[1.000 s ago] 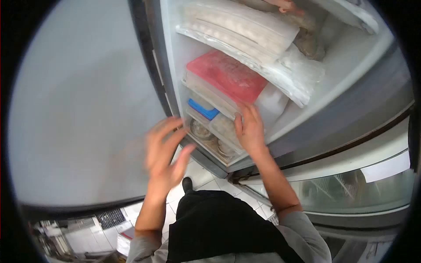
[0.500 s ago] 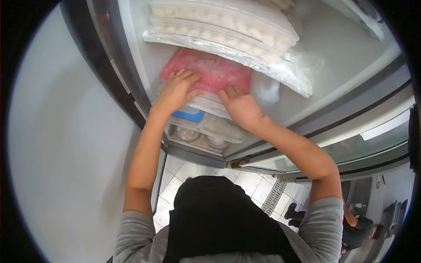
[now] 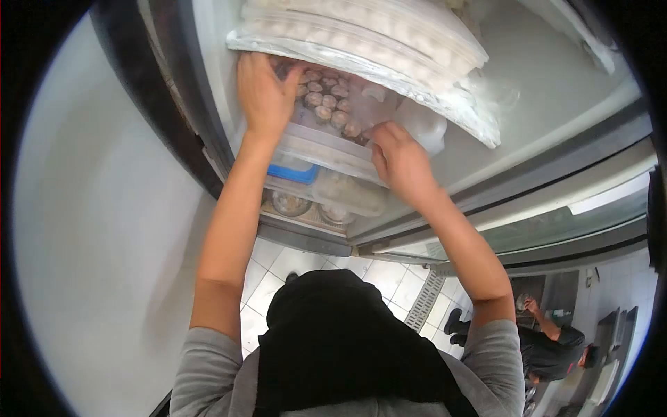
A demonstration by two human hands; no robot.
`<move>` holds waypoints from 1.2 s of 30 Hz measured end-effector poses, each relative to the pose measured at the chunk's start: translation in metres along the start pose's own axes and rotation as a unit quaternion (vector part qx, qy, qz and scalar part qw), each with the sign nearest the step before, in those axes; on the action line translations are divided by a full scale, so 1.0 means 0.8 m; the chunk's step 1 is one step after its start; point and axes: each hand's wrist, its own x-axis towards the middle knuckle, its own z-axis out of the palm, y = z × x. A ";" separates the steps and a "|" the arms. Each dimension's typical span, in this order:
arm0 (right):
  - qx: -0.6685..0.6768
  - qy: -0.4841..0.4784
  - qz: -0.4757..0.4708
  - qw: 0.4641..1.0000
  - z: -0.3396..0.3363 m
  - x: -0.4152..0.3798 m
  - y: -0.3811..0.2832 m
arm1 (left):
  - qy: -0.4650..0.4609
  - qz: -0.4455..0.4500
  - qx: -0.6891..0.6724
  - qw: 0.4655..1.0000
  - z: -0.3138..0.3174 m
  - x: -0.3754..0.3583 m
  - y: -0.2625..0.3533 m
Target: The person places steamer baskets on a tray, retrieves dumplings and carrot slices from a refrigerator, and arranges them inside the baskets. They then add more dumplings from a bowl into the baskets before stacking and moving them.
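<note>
Black apron [image 3: 340, 340]; grey short-sleeved top [image 3: 493, 354]; dark shoe [image 3: 291, 277].

Drain grate [image 3: 424, 301] among white tiles [image 3: 386, 280]

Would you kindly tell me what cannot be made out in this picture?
All in the head view:
Left hand: fingertips hidden by the shiny, film-wrapped tray.
Right hand: whatever its curled fingers may hold, hidden by the hand.
Stacked clear plastic boxes: top cut off by the upper edge.
Distant black-clad co-worker: raised hand's contents, too small.
</note>
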 end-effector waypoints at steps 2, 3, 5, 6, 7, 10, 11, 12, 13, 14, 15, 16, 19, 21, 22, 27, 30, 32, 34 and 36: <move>0.027 -0.041 0.055 0.997 0.013 0.014 0.025 | -0.147 -0.174 -0.071 0.971 0.006 -0.007 -0.008; 0.054 -0.084 0.098 0.990 0.018 0.026 0.039 | -0.152 -0.169 -0.077 0.971 0.012 -0.009 -0.010; 0.044 -0.153 0.135 0.978 0.023 0.049 0.045 | -0.386 -0.171 -0.139 0.896 0.024 -0.007 -0.015; 0.036 -0.225 0.165 0.960 0.026 0.061 0.046 | -0.385 -0.166 -0.140 0.897 0.028 -0.011 -0.014; 0.035 -0.222 0.165 0.960 0.035 0.066 0.050 | -0.460 -0.107 -0.130 0.872 0.030 -0.020 -0.013; -0.019 -0.194 0.096 0.976 0.066 0.074 0.068 | -0.499 -0.007 -0.095 0.862 0.050 -0.043 -0.011; -0.031 -0.208 0.109 0.972 0.069 0.080 0.065 | -0.470 0.031 -0.072 0.879 0.052 -0.044 -0.006; -0.041 -0.222 0.122 0.966 0.071 0.082 0.063 | -0.469 0.031 -0.072 0.880 0.054 -0.046 -0.001; -0.041 -0.221 0.121 0.967 0.070 0.083 0.063 | -0.502 0.036 -0.046 0.863 0.057 -0.046 0.006; -0.019 -0.222 0.138 0.965 0.059 0.087 0.057 | -0.532 0.042 -0.019 0.845 0.061 -0.044 0.011; 0.003 -0.222 0.152 0.963 0.049 0.091 0.054 | -0.529 0.044 -0.018 0.847 0.064 -0.042 0.013; 0.001 -0.219 0.149 0.964 0.051 0.093 0.060 | -0.537 0.046 -0.010 0.842 0.066 -0.040 0.014; 0.084 -0.210 0.229 0.947 0.063 0.091 0.080 | -0.566 0.048 0.003 0.823 0.075 -0.042 0.010; 0.230 -0.176 0.322 0.902 0.060 0.089 0.080 | -0.583 0.055 0.007 0.811 0.073 -0.033 0.018; 0.230 -0.173 0.322 0.902 0.059 0.087 0.081 | -0.592 0.043 0.006 0.805 0.069 -0.033 0.022; 0.382 -0.086 0.380 0.838 0.054 0.083 0.069 | -0.554 0.051 -0.006 0.831 0.067 -0.047 0.014; 0.265 -0.187 0.369 0.871 0.047 0.097 0.065 | -0.558 0.068 -0.039 0.826 0.068 -0.038 0.017; 0.223 -0.241 0.332 0.884 0.068 0.105 0.080 | -0.611 0.025 -0.053 0.789 0.063 -0.025 0.025; 0.177 -0.292 0.293 0.893 0.080 0.104 0.086 | -0.604 0.030 -0.057 0.794 0.068 -0.028 0.015; 0.095 -0.234 0.138 0.958 0.081 0.099 0.077 | -0.596 0.037 -0.061 0.800 0.075 -0.032 0.003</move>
